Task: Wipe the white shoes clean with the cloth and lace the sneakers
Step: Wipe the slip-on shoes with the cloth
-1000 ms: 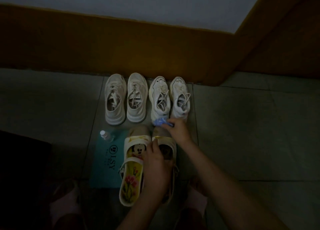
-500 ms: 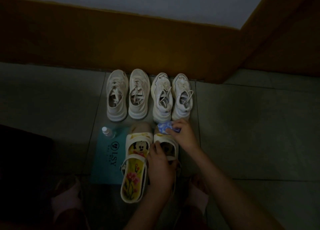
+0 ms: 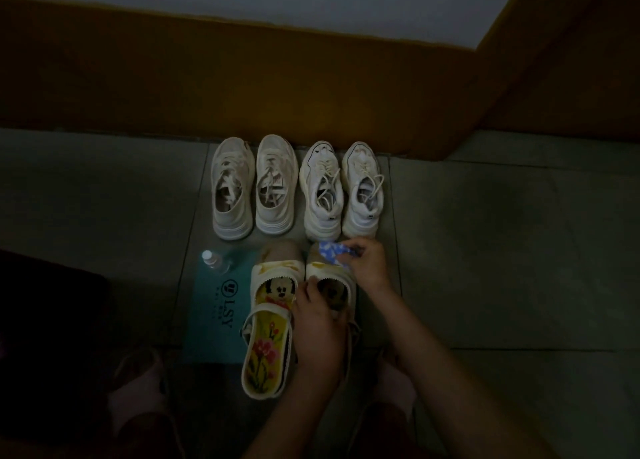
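On the dim floor (image 3: 485, 251) by the wall (image 3: 242, 78), the right hand (image 3: 369, 268) pinches the cloth (image 3: 334, 252) on the toe of a white shoe (image 3: 323, 272) gripped by the left hand (image 3: 318, 323); a hard swipe may knock the 4 sneakers (image 3: 322, 195) beyond.

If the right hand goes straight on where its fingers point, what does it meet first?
Likely the heel of the white sneaker just beyond the blue cloth that the right hand pinches, though the dim picture leaves depth unclear.
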Demonstrator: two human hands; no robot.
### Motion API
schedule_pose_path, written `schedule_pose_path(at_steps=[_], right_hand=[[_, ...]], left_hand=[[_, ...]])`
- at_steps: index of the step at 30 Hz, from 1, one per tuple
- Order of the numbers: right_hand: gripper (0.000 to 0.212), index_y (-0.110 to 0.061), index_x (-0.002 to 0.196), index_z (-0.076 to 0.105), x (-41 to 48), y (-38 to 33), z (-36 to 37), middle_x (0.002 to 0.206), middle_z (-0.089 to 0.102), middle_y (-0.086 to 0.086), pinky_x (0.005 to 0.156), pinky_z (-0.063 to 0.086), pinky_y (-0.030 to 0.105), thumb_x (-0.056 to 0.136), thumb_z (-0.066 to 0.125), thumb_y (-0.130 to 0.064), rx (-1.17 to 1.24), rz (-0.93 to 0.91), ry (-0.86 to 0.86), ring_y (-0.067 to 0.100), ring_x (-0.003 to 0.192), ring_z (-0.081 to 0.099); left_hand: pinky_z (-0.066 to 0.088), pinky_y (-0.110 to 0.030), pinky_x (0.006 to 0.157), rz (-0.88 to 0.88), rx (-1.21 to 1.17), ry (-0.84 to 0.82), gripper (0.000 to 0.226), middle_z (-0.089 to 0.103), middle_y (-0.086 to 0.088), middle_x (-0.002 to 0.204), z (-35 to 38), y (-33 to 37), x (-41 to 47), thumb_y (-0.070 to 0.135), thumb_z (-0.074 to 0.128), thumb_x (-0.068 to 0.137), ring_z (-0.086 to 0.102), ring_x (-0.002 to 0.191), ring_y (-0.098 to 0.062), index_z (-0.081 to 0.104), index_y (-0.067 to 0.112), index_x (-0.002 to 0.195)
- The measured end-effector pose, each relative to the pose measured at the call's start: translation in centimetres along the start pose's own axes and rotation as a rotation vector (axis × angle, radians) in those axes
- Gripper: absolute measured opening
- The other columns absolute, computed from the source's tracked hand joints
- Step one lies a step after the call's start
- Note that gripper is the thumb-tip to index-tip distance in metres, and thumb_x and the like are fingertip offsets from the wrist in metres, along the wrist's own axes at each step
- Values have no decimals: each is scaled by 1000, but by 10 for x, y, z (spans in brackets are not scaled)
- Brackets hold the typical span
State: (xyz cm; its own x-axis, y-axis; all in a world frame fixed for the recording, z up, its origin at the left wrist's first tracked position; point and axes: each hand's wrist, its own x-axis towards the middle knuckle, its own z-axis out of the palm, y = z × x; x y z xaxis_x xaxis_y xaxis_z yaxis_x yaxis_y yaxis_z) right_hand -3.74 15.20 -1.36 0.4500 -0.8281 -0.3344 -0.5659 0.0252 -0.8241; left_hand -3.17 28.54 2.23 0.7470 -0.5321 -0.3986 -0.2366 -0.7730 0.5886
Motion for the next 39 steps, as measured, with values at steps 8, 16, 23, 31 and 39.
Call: schedule_pose_path(at_steps=[8,16,23,31,39], right_hand=[[13,2,85,64,-31,31,-7,77,62,8,57,43,9,75,65,12,116,120,65,1,60,55],[22,16,97,62,-56,60,-27,79,60,8,49,42,3,74,63,18,86,286,63,3,60,57],[20,15,93,64,-10,5,-34,76,59,9,47,39,5,78,69,4,158,114,158,-11,40,49],[17,5,88,65,-5,-25,19,79,47,1,72,36,23,76,71,-5,-203,-188,-47,18,80,49],[24,3,101,69,-19,-4,-5,104,58,19,81,36,19,79,60,7,-395,-402,-219,26,98,55]], left_hand=[[34,-32,106,19,-44,7,74,31,-11,144,0,-3,-2,27,63,83,35,130,-26,23,12,143],[35,-34,106,44,-72,17,72,33,-12,142,-3,-5,-3,24,64,82,37,128,-26,27,10,142],[40,-32,101,85,-107,19,74,33,-11,143,-3,-10,-5,29,67,81,40,126,-26,30,11,142],[48,-29,89,77,-75,-28,76,35,-7,144,-6,-16,-5,32,67,80,49,120,-22,28,15,143],[41,-29,96,56,-93,-20,69,30,-8,147,-6,-14,-5,28,63,84,40,129,-23,30,15,143]])
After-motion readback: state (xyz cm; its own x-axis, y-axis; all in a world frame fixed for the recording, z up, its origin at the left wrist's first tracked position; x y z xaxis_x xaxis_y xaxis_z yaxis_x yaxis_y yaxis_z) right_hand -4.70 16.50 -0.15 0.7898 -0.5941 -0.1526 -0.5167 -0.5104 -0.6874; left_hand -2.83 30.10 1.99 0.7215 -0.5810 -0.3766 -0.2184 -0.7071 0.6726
